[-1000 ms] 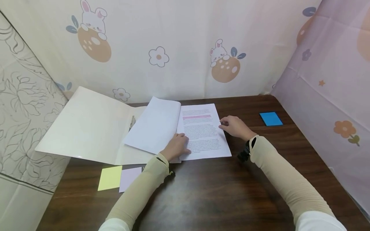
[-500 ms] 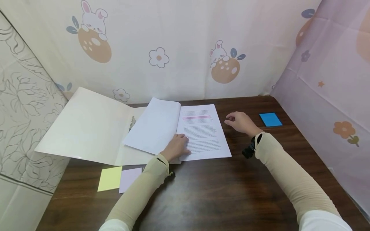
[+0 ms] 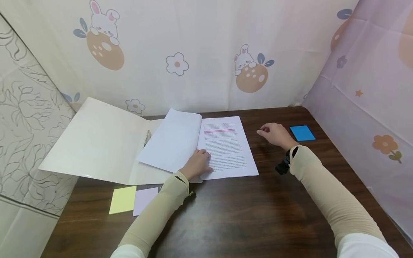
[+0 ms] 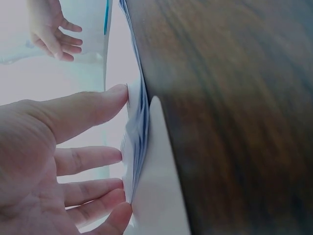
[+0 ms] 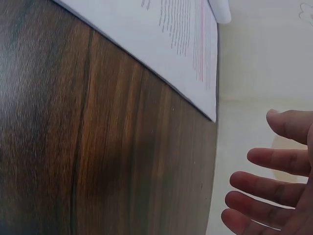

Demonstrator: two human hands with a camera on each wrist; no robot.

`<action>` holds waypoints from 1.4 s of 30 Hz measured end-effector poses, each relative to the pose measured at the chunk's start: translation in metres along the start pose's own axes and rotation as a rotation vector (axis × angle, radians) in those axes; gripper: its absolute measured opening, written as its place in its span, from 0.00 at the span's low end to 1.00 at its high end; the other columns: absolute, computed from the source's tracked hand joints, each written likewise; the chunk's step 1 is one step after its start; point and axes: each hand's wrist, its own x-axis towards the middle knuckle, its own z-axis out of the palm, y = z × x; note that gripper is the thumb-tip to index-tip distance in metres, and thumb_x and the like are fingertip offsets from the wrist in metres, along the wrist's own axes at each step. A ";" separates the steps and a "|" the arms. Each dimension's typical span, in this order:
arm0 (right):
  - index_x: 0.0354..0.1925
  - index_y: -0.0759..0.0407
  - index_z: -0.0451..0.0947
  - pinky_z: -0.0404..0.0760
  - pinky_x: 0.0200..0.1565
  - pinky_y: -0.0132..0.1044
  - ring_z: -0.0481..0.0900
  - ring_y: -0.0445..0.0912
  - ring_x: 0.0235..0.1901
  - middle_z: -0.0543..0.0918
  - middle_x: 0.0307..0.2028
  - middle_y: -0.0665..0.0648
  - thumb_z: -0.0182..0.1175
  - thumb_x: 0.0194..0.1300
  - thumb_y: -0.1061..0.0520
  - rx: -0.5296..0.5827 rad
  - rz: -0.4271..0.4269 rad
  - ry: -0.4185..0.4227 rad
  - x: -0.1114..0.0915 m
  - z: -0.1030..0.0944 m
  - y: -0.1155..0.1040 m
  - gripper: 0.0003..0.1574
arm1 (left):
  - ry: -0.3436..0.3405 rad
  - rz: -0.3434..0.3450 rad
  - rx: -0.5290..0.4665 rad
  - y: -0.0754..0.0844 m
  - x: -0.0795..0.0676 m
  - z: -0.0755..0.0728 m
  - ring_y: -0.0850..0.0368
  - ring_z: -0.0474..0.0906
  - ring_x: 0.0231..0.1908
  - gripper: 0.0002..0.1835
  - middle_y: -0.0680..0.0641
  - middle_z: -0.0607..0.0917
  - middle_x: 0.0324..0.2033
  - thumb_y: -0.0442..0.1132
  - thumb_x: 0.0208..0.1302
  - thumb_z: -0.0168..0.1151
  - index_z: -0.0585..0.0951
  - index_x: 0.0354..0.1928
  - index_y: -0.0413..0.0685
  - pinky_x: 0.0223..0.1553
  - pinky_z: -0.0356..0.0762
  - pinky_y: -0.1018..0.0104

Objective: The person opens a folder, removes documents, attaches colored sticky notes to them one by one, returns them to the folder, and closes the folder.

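Observation:
An open white folder [image 3: 103, 139] lies at the back left, a metal clip [image 3: 147, 137] at its spine. Over its right part is a stack of paper, with blank turned-over sheets [image 3: 171, 139] on the left and a printed page [image 3: 222, 147] on the right, marked with pink highlighted lines. My left hand [image 3: 196, 164] rests its spread fingertips on the printed page near the fold; the left wrist view shows the fingers [image 4: 95, 159] against the paper. My right hand [image 3: 276, 134] hovers above the table right of the page, fingers relaxed and holding nothing; it also shows [in the right wrist view].
A blue sticky-note pad [image 3: 302, 133] lies at the right, just beyond my right hand. Yellow [image 3: 122, 199] and purple sticky-note pads [image 3: 145, 200] lie at the front left beside my left forearm. A patterned curtain [image 3: 200, 57] hangs behind the brown wooden table [image 3: 245, 215].
My right hand has moved away from the page's right edge, rightward toward the blue sticky-note pad. My left hand has stayed on the page, and the papers lie as before.

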 end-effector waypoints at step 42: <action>0.65 0.78 0.60 0.70 0.56 0.64 0.68 0.73 0.57 0.67 0.60 0.81 0.47 0.75 0.44 -0.040 0.133 0.024 -0.001 -0.013 0.079 0.39 | -0.008 -0.002 0.004 -0.002 0.001 -0.001 0.43 0.70 0.60 0.30 0.39 0.78 0.59 0.50 0.54 0.72 0.79 0.55 0.40 0.65 0.67 0.57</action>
